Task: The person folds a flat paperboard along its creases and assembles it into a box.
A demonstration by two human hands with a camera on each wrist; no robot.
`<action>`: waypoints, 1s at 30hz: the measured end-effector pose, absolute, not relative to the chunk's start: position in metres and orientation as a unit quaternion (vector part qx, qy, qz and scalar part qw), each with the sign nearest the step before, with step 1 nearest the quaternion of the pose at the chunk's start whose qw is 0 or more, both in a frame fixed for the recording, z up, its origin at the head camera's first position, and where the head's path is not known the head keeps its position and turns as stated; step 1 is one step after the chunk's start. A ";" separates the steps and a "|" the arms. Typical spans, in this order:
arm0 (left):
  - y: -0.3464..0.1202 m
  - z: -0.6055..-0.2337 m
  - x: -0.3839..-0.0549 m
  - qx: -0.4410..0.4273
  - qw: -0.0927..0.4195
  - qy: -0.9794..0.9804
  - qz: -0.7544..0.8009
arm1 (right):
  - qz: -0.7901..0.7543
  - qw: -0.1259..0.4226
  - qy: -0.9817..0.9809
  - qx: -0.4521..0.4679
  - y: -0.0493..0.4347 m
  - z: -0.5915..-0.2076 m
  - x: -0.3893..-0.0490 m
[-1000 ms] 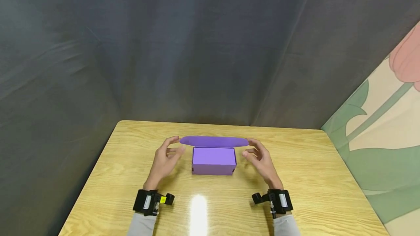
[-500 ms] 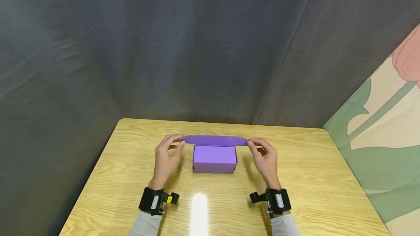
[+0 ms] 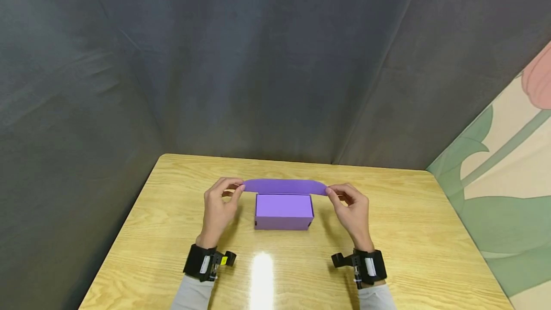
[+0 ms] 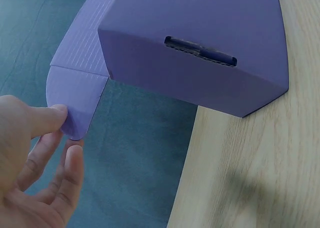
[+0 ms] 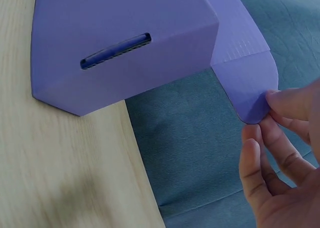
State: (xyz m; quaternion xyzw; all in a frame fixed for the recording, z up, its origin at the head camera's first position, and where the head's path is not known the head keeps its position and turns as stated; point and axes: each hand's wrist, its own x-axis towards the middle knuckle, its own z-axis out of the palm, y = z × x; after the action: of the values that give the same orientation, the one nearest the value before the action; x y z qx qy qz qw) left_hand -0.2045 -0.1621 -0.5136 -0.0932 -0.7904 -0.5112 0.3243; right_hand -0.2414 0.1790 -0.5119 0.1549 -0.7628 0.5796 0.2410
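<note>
A purple cardboard box [image 3: 284,206] sits on the wooden table, its top panel lying flat over the body. From the far top edge a long purple flap [image 3: 284,186] stands out, with a rounded ear at each end. My left hand [image 3: 218,207] pinches the left ear [image 4: 77,95] between thumb and fingertips. On the other side my right hand [image 3: 354,209] pinches the right ear [image 5: 250,85] the same way. Each wrist view shows a narrow slot [image 4: 200,51] low on the box's end, near the front. The inside of the box is hidden.
The pale wooden table [image 3: 172,233] runs back to a dark grey curtain [image 3: 275,71]. At the right hangs a cloth with a tulip pattern [image 3: 508,214]. Each wrist wears a black camera strap [image 3: 201,262].
Both hands were beside the flap with fingers spread; thumbs and fingers have closed onto its two ears. The right end of the flap now bends down slightly. The box stays in place.
</note>
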 end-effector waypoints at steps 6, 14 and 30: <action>-0.163 -0.509 -0.202 -0.089 0.326 -0.797 -0.500 | 0.570 0.227 -0.773 0.160 0.178 -0.505 -0.237; -0.164 -0.501 -0.196 -0.080 0.317 -0.804 -0.497 | 0.580 0.192 -0.774 0.166 0.176 -0.500 -0.234; -0.159 -0.485 -0.181 -0.088 0.255 -0.808 -0.524 | 0.592 0.141 -0.779 0.154 0.162 -0.483 -0.221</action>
State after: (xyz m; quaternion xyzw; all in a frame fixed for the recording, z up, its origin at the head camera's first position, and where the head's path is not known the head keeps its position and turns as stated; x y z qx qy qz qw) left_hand -0.1809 -0.1591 -0.4845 -0.0877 -0.8077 -0.5242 0.2551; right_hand -0.2205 0.1622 -0.4829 0.1539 -0.7787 0.5916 0.1412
